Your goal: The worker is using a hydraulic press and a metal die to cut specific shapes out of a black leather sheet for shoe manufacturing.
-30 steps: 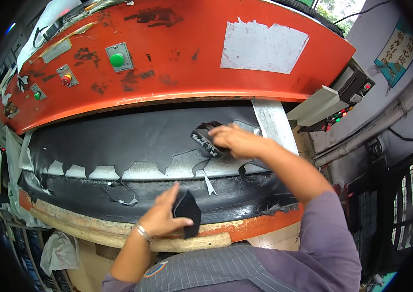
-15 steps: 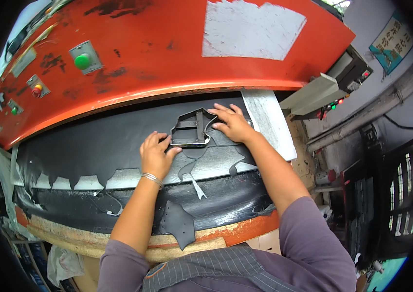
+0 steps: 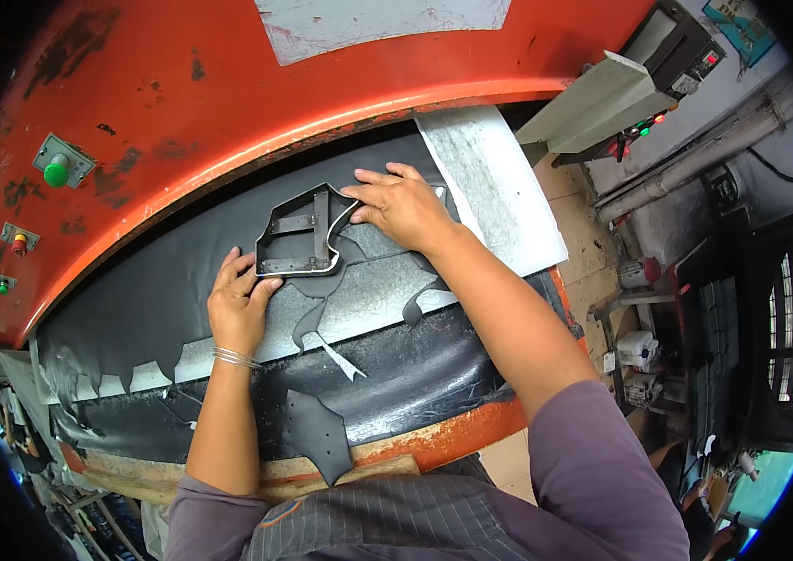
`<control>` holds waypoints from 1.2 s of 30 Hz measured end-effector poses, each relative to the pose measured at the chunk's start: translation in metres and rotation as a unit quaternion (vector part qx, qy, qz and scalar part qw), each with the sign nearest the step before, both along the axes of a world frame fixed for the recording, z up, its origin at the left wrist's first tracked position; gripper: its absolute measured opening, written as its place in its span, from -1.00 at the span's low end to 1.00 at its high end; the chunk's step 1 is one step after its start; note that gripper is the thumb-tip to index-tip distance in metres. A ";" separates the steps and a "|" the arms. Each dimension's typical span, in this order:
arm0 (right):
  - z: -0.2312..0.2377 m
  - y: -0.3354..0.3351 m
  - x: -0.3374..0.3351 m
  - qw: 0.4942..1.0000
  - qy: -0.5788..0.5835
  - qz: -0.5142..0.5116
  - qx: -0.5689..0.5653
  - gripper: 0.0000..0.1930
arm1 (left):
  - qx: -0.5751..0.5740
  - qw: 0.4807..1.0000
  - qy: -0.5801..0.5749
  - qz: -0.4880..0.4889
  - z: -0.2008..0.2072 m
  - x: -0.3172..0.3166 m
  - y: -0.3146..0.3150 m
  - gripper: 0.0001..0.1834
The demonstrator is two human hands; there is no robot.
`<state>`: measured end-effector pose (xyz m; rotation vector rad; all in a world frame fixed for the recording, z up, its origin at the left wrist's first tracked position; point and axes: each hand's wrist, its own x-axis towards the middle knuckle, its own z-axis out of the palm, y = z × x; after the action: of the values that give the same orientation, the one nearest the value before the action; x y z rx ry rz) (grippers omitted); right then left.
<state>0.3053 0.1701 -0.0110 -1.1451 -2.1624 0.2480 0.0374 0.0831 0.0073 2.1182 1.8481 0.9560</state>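
Observation:
A metal cutting die [image 3: 321, 224], an open frame with crossbars inside, rests on a black sheet of leather-like material [image 3: 153, 280]. The thumb and fingers of my left hand [image 3: 239, 309] grip its lower left corner. Over its curved right edge lies my right hand [image 3: 407, 210], with thumb and fingertips holding the rim. Just right of and below the die, cut-out gaps in the sheet bare a pale grey-white surface [image 3: 364, 280]. A loose black cut piece with small holes [image 3: 317, 432] lies near the front edge, close to my body.
An orange-red press beam [image 3: 303, 103] spans the back, with a green button [image 3: 57, 172] and a red button [image 3: 20, 245] at left. A white board [image 3: 499, 178] lies under the sheet's right end. A grey panel [image 3: 602, 107] with lit switches juts out at right.
The view has turned and shifted. My hands and the die have moved a little left along the black sheet, and more of the cut-out gap shows at the die's right side.

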 end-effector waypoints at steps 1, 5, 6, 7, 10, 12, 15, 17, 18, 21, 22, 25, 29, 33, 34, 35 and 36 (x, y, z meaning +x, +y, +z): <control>0.001 0.002 0.002 1.000 -0.012 0.005 -0.003 -0.65 | 0.001 1.000 0.000 -0.001 0.000 0.001 0.002 -0.71; 0.006 0.000 0.001 0.999 -0.037 -0.003 -0.013 -0.63 | 0.007 1.000 0.005 -0.012 0.000 -0.003 0.002 -0.70; 0.008 -0.005 -0.001 0.999 -0.038 -0.002 -0.012 -0.63 | 0.005 1.000 0.001 -0.016 0.001 -0.006 -0.002 -0.69; 0.009 -0.009 -0.003 0.999 -0.047 -0.003 -0.024 -0.62 | 0.005 1.000 -0.002 -0.018 0.002 -0.009 -0.006 -0.67; 0.011 -0.014 -0.007 0.997 -0.063 -0.005 -0.044 -0.59 | 0.037 0.999 0.016 -0.022 -0.001 -0.017 -0.011 -0.66; 0.012 -0.019 -0.013 0.997 -0.054 -0.004 -0.050 -0.56 | 0.016 0.999 0.006 -0.036 -0.004 -0.027 -0.016 -0.53; 0.030 -0.056 -0.018 0.996 0.000 -0.082 -0.028 -0.48 | -0.001 0.998 -0.054 -0.018 0.012 -0.047 -0.041 -0.29; 0.033 -0.094 -0.012 0.989 0.070 -0.125 0.026 -0.50 | 0.022 0.993 -0.108 0.049 0.005 -0.108 -0.061 -0.36; 0.033 -0.106 -0.010 0.981 0.107 -0.147 0.065 -0.54 | 0.051 0.978 -0.182 0.094 0.003 -0.143 -0.068 -0.40; 0.036 -0.142 -0.045 0.936 0.254 -0.195 -0.147 -0.64 | 0.090 0.895 -0.379 0.215 0.008 -0.264 -0.085 -0.39; 0.058 -0.145 -0.078 0.951 0.254 -0.125 -0.124 -0.67 | 0.128 0.879 -0.388 0.247 0.014 -0.304 -0.082 -0.40; 0.134 -0.141 -0.169 0.961 0.269 0.021 -0.054 -0.65 | 0.214 0.833 -0.397 0.320 0.046 -0.394 -0.061 -0.36; 0.206 -0.130 -0.267 0.969 0.228 0.093 0.023 -0.63 | 0.371 0.737 -0.132 0.549 0.088 -0.478 -0.034 -0.22; 0.209 -0.085 -0.309 0.989 0.138 -0.026 0.049 -0.68 | 0.180 0.872 -0.313 0.329 0.127 -0.529 -0.024 -0.28; 0.202 -0.084 -0.301 0.990 0.126 -0.047 0.048 -0.68 | 0.147 0.870 -0.341 0.324 0.132 -0.503 -0.018 -0.29; 0.202 -0.102 -0.308 0.987 0.153 0.005 0.051 -0.69 | 0.178 0.892 -0.251 0.333 0.137 -0.537 -0.064 -0.31; 0.196 -0.111 -0.304 0.984 0.168 0.029 0.058 -0.69 | 0.215 0.901 -0.275 0.257 0.129 -0.521 -0.077 -0.33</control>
<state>0.0012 0.0596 0.1852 -0.9036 -1.8870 0.3136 -0.4840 0.0062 0.1361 1.2826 2.0226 1.9930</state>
